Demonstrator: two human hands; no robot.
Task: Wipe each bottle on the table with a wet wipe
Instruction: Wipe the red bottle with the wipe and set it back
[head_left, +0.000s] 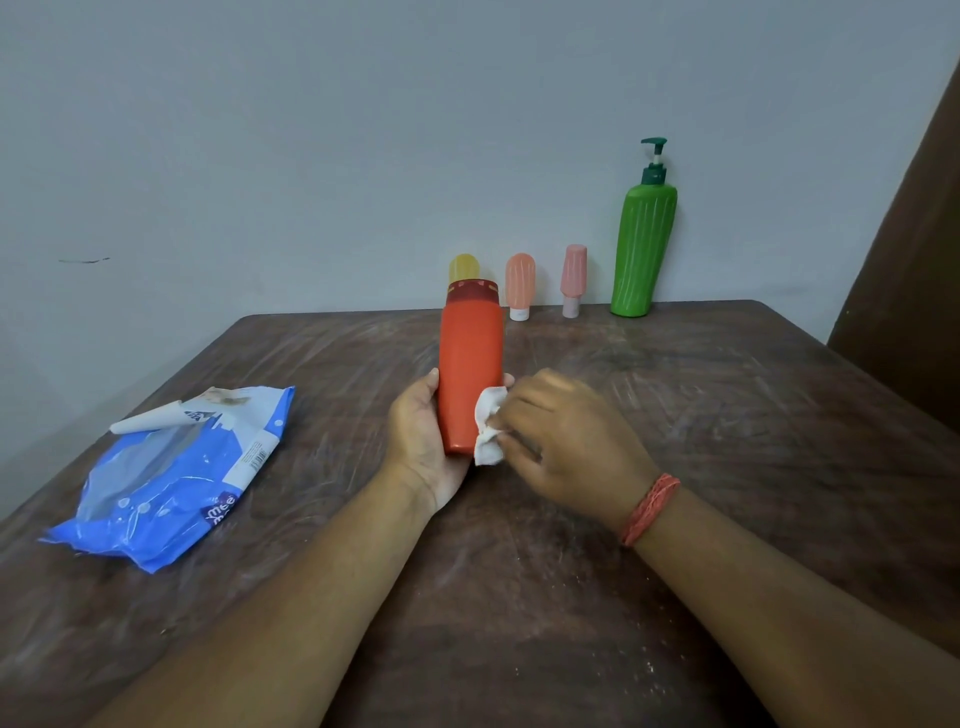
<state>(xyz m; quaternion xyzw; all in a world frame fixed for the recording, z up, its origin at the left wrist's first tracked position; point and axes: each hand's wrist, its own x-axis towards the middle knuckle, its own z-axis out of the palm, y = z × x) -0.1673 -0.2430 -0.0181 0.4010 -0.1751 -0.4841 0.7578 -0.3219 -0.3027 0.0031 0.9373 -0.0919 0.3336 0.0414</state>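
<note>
Far left and near: a crinkled blue plastic pack of wet wipes (171, 470), lying flat on the scuffed dark brown wooden table (675, 415), flap peeled open, well apart from both hands. Next, toward the middle: the left hand (421, 447), palm up, fingers and thumb curled round the lower end of a tall orange-red plastic bottle with a darker red cap (470, 364). Held above the tabletop, not standing on it; long axis running near-to-far, base toward the body, cap tipped away toward the wall. Directly behind the cap, half hidden: a small yellow-topped bottle (464, 267) at the far edge. Just right of the held bottle: a crumpled white wet wipe (488, 426), pressed against the bottle's lower right flank. Further right: the right hand (561, 441), back facing the camera, fingers bent and pinching the wipe, a red thread band at the wrist. Probably mid-wipe on this bottle; only the right side near the base under the cloth, so likely a stroke along the axis toward the cap, with a turn in the left hand for the hidden faces. Along the far edge, against the wall, rightward: a small peach squeeze tube (520, 286), a small pink squeeze tube (573, 279), then a tall green ribbed pump bottle (643, 249), all upright and out of easy reach.
</note>
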